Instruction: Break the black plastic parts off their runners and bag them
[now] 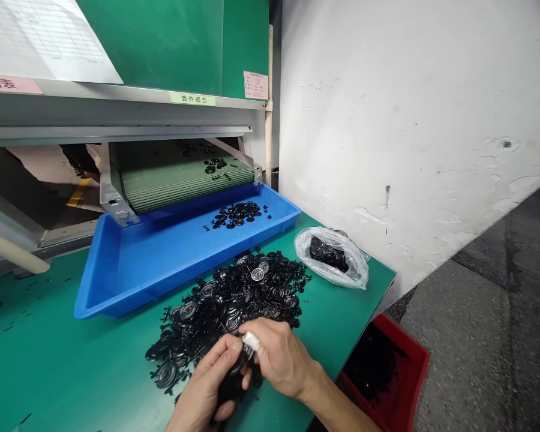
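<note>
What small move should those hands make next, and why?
Probably lift the black plastic piece slightly away from the heap of black moulded parts: the left hand and right hand hold it right at the heap's edge, where it could snag other parts.

- The left hand [206, 381] was low at the bottom edge of the view, and its grip was closed.
- The left thumb [227, 351] lay on top and pointed toward the other hand.
- The right hand [281, 357] was just beside it, with the back of the hand upward and the fingers [263, 336] curved down.
- The right forearm [337, 411] was bare and went down to the lower right.
</note>
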The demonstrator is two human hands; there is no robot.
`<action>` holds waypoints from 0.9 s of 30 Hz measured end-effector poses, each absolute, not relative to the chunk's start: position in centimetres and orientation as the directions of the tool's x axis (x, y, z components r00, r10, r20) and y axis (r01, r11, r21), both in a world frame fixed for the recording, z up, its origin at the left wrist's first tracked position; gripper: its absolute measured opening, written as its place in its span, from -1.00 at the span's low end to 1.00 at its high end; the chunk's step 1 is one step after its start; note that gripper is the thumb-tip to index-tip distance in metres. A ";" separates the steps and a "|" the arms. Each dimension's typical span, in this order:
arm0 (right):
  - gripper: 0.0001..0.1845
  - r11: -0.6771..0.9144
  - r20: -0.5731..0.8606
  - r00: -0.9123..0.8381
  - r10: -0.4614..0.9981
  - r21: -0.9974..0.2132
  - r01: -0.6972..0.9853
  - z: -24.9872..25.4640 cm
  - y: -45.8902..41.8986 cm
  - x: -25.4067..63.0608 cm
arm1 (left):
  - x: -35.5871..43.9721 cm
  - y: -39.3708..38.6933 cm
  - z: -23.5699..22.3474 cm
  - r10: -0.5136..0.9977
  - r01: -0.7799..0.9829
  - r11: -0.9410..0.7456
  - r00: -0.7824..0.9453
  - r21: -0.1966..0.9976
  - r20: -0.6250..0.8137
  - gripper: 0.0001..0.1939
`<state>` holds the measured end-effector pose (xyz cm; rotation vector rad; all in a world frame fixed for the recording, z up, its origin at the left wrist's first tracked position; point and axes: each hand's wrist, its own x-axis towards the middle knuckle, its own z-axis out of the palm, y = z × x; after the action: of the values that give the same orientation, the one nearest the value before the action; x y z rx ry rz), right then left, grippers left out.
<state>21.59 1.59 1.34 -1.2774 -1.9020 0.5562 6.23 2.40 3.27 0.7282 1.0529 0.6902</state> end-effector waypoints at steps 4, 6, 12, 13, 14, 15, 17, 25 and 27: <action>-0.59 0.260 0.339 -0.034 0.940 -0.649 0.715 2.2 3.2 24.4 | 6.0 2.9 3.7 0.825 -0.365 0.564 0.291 0.741 -0.485 -0.71; -0.63 0.113 0.251 0.063 0.966 -0.627 0.771 2.3 4.3 26.0 | 6.0 3.0 3.6 0.843 -0.462 0.538 0.278 0.705 -0.461 -0.73; -0.84 0.015 0.147 0.125 0.981 -0.707 0.707 1.0 6.3 27.5 | 6.2 3.2 2.7 0.812 -0.496 0.584 0.369 0.643 -0.453 -0.77; -0.87 0.017 0.150 0.136 0.979 -0.733 0.680 0.8 6.4 27.4 | 6.2 3.3 2.6 0.810 -0.490 0.587 0.372 0.644 -0.454 -0.76; -0.88 0.018 0.151 0.150 0.977 -0.762 0.647 0.5 6.5 27.4 | 6.3 3.4 2.6 0.806 -0.480 0.591 0.378 0.649 -0.455 -0.74; -0.88 0.019 0.150 0.164 0.975 -0.792 0.610 0.2 6.5 27.4 | 6.3 3.6 2.5 0.803 -0.467 0.595 0.384 0.654 -0.456 -0.71; -0.88 0.025 0.142 0.184 0.973 -0.851 0.525 -0.2 6.6 27.6 | 6.5 4.0 2.6 0.804 -0.451 0.593 0.380 0.667 -0.457 -0.70; -0.62 0.019 0.023 0.127 0.992 -0.999 0.035 0.5 5.2 28.0 | 8.9 5.2 2.9 0.807 -0.493 0.588 0.417 0.642 -0.418 -0.77; -0.62 -0.013 -0.015 0.107 0.994 -1.000 -0.017 1.1 4.5 27.7 | 9.2 5.2 2.7 0.800 -0.482 0.597 0.416 0.641 -0.432 -0.73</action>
<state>27.73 4.48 1.08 -1.2562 -1.1110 1.1479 9.23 5.20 2.71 0.4590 0.7895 0.8410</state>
